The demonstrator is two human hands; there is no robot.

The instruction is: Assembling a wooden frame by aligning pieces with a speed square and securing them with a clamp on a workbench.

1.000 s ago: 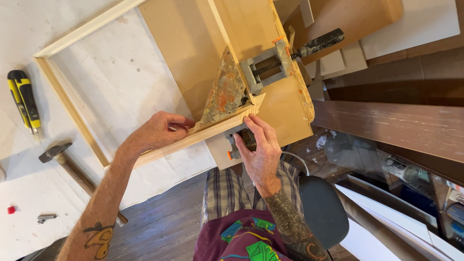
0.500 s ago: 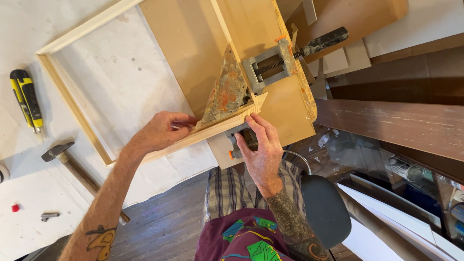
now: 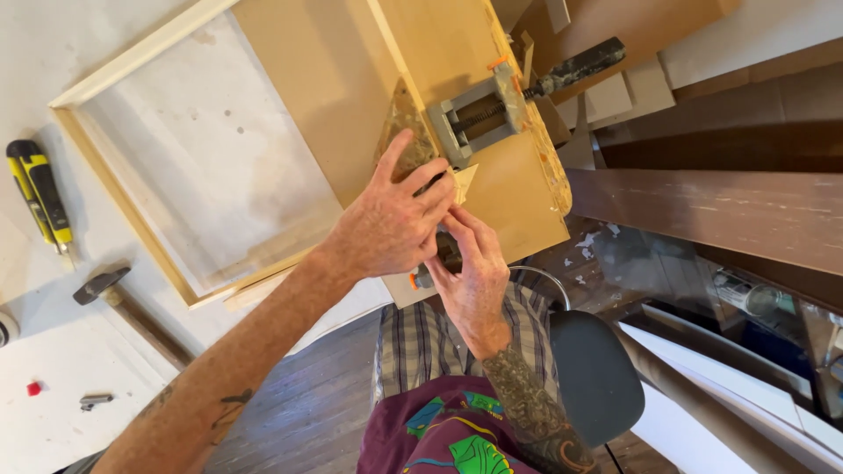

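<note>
This is a small woodworking workshop, likely set up in a home room: a grey clamp (image 3: pixel 479 118) grips a plywood board (image 3: pixel 351 70), and a pale wooden frame (image 3: pixel 123 189) lies on the paint-flecked white tabletop (image 3: pixel 53 369). Hand tools lie about (a hammer (image 3: pixel 132 307) and a yellow-and-black utility knife (image 3: pixel 39 193)), and offcuts (image 3: pixel 632 88) pile up above a worn plank floor (image 3: pixel 307 395).

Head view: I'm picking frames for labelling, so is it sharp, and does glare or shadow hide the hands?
Head view: sharp and evenly lit, no glare; left hand overlaps right hand at the wooden frame, hiding the fingertips.
</note>
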